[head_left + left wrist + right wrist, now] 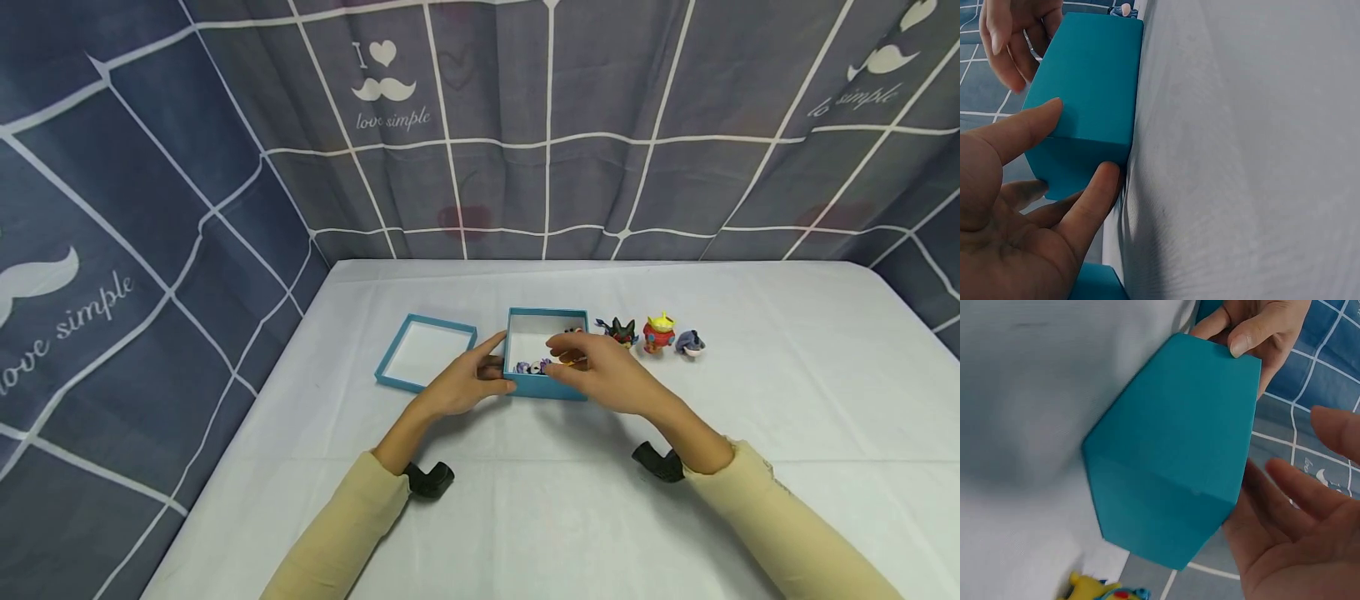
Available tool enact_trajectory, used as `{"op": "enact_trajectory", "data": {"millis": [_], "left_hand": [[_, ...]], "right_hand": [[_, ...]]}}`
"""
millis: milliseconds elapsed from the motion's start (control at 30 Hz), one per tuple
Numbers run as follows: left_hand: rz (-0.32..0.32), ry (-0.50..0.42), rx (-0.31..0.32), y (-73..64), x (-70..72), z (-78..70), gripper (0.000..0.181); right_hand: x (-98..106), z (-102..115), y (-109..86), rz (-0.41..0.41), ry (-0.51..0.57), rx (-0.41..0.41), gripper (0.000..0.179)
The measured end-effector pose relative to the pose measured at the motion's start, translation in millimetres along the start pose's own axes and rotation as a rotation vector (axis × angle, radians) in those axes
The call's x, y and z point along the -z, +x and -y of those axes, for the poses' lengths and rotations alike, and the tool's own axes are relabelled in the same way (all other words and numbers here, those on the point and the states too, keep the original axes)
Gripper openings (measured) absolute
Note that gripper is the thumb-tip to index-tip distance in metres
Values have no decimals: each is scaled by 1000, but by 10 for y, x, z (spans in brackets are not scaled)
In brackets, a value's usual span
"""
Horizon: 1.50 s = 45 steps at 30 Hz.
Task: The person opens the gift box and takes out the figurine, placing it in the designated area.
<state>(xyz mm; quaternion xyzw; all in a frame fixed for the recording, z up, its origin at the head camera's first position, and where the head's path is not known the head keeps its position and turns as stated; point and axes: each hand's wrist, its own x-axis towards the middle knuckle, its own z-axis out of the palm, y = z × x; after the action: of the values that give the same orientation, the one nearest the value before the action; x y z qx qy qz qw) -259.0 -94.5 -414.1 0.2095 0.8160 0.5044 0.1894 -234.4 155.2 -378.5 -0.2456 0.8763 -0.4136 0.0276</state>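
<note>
A teal open-topped box with a white inside stands on the table, its front wall large in the right wrist view. At its left front corner my left hand holds it, thumb on the front wall and other fingers along the left side. Over the box's right part hovers my right hand, fingers loosely bent and thumb apart; nothing shows in its grasp. Small purple and white figures lie inside by the front wall. Other bits in the box are partly hidden under the right hand.
Left of the box lies its teal-rimmed lid, white inside up. To the right stand a black dragon figure, a red and yellow figure and a blue-grey donkey figure. Grid-patterned curtains surround the white-covered table.
</note>
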Motion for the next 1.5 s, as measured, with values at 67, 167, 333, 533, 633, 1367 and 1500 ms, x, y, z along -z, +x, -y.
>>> {"op": "enact_trajectory", "data": {"millis": [67, 167, 333, 533, 633, 1367, 1500], "left_hand": [[5, -8, -7, -4, 5, 1, 84], [6, -7, -7, -14, 14, 4, 84], [10, -22, -10, 2, 17, 58, 84], [27, -34, -25, 20, 16, 70, 84], [24, -23, -21, 23, 16, 72, 85], [45, -44, -33, 12, 33, 78, 86], [44, -41, -27, 14, 30, 76, 86]], "right_hand": [[-19, 26, 51, 12, -38, -14, 41], [-47, 58, 128, 40, -96, -49, 46], [-77, 81, 227, 144, -128, -109, 56], [-95, 40, 288, 195, -83, -118, 59], [-100, 30, 301, 210, -17, -116, 58], [-209, -34, 478, 166, 174, -186, 63], [-234, -37, 493, 163, 139, -233, 68]]}}
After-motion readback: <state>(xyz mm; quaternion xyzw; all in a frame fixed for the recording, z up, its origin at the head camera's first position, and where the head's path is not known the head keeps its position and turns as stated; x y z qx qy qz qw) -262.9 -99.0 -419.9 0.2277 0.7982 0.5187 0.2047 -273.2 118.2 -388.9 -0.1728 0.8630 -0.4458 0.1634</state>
